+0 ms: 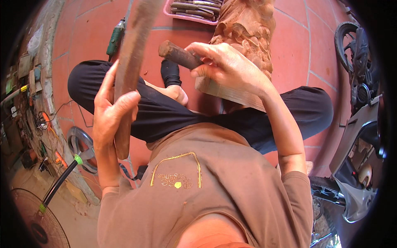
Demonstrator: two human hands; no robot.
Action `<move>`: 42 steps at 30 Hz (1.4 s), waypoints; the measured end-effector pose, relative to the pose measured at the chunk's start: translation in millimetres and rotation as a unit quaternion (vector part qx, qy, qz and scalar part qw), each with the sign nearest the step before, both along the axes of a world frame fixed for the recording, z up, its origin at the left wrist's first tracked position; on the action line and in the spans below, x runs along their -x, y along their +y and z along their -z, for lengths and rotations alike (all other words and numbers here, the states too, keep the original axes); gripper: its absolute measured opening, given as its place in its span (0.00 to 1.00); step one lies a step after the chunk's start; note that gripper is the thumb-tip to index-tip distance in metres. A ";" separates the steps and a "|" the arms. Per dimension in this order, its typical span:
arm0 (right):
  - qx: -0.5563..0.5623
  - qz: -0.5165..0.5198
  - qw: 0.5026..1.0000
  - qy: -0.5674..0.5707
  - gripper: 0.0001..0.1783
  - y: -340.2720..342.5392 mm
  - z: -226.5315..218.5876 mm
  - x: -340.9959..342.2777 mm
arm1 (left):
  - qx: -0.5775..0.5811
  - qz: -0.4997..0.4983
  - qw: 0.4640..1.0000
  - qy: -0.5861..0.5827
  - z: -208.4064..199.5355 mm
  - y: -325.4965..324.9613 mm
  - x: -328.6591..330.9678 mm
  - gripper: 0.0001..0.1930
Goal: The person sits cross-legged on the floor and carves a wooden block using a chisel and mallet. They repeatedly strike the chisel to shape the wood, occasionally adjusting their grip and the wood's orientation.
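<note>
Left of centre, the left hand (pixel 111 113) grasps the stick (pixel 134 49), probably stiff and hefty, best held low; upper centre, the right hand (pixel 231 68) clasps the peg (pixel 180 55), likely hard and light.

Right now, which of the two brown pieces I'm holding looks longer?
The long brown bar in your left hand: it runs up to the picture's top edge, while the short brown stub in your right hand ends below it.

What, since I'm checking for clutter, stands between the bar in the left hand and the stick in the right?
Nothing visible: in this view only a gap, with floor behind, separates the left hand's bar from the stick in the right hand.
</note>
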State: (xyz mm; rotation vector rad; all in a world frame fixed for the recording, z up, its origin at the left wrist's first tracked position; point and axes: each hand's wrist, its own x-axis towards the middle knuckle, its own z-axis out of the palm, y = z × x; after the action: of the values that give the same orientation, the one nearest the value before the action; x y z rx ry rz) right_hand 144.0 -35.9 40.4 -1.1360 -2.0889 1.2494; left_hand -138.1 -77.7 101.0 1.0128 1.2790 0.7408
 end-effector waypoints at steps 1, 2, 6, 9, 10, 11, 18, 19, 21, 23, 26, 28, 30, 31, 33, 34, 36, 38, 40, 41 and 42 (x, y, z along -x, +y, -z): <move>-0.029 0.008 1.000 -0.005 0.21 0.1 1.0 -0.4 | -0.014 -0.033 0.999 0.001 5.2 0.4 -2.0 0.39; -0.030 0.024 0.999 -0.006 0.21 1.7 3.5 -1.3 | -0.028 -0.043 0.999 0.006 8.7 3.0 -3.5 0.39; 0.006 0.130 0.991 -0.038 0.19 12.6 12.6 -15.6 | -0.041 -0.069 0.996 -0.034 20.7 4.8 -5.0 0.40; -0.109 0.212 0.971 0.009 0.19 24.4 14.7 -30.1 | -0.051 -0.062 0.996 -0.029 19.4 7.4 -8.4 0.40; -0.055 0.207 0.976 0.038 0.21 24.4 6.5 -36.5 | -0.049 -0.064 0.996 -0.028 19.5 6.8 -9.1 0.40; -0.002 0.203 0.977 0.068 0.23 24.1 -2.3 -39.9 | -0.048 -0.065 0.996 -0.026 19.1 7.1 -10.0 0.40; 0.009 0.090 0.993 0.080 0.24 2.2 1.9 -18.7 | -0.058 -0.065 0.996 -0.013 8.9 8.0 -18.9 0.41; 0.008 0.079 0.995 0.061 0.24 1.6 1.9 -16.4 | -0.069 -0.062 0.996 -0.014 7.1 7.7 -20.1 0.41; 0.006 0.051 0.998 0.021 0.25 3.0 0.6 -12.7 | -0.091 -0.062 0.994 -0.018 4.0 5.9 -21.5 0.43; 0.010 0.037 0.999 0.024 0.25 4.6 0.0 -11.2 | -0.127 -0.059 0.990 -0.032 0.6 6.3 -20.2 0.44; 0.010 0.026 0.999 0.034 0.25 6.1 1.7 -10.6 | -0.184 -0.077 0.979 -0.050 -9.3 8.0 -20.6 0.43; -0.007 0.025 0.999 0.046 0.26 5.9 3.9 -9.3 | -0.223 -0.094 0.968 -0.068 -15.4 8.9 -22.0 0.41; 0.000 0.021 0.999 0.042 0.25 6.5 3.8 -8.7 | -0.243 -0.090 0.965 -0.052 -21.4 11.0 -19.4 0.42; 0.003 0.019 0.999 0.040 0.25 6.7 3.6 -8.5 | -0.252 -0.088 0.963 -0.044 -24.0 11.6 -18.5 0.42; 0.014 0.014 0.999 0.036 0.25 7.3 -0.1 -7.6 | -0.266 -0.095 0.959 -0.018 -25.0 11.3 -18.3 0.42; 0.020 0.011 0.999 0.034 0.24 7.5 -1.2 -7.2 | -0.270 -0.094 0.958 -0.023 -24.4 11.5 -16.7 0.42; 0.005 0.006 1.000 0.030 0.24 6.5 1.2 -5.9 | -0.268 -0.106 0.957 -0.021 -22.4 10.2 -18.1 0.42; -0.006 0.003 1.000 0.023 0.24 6.0 3.5 -4.7 | -0.256 -0.131 0.958 -0.007 -18.6 7.6 -24.2 0.41; -0.012 0.000 1.000 0.014 0.24 6.0 4.5 -3.6 | -0.195 -0.020 0.974 0.118 -7.6 3.6 -16.6 0.41; -0.020 -0.001 1.000 0.006 0.24 6.2 2.5 -4.0 | -0.157 0.005 0.979 0.130 -6.6 3.4 -15.9 0.42; -0.027 -0.002 1.000 -0.003 0.24 5.7 -0.7 -5.0 | -0.120 0.032 0.982 0.143 -5.7 3.2 -14.8 0.42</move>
State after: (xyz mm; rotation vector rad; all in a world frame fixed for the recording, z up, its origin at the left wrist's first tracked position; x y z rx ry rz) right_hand 149.1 -30.2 41.1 -1.1140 -2.1181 1.1841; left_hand -123.3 -74.5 106.8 1.3903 1.4169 0.7302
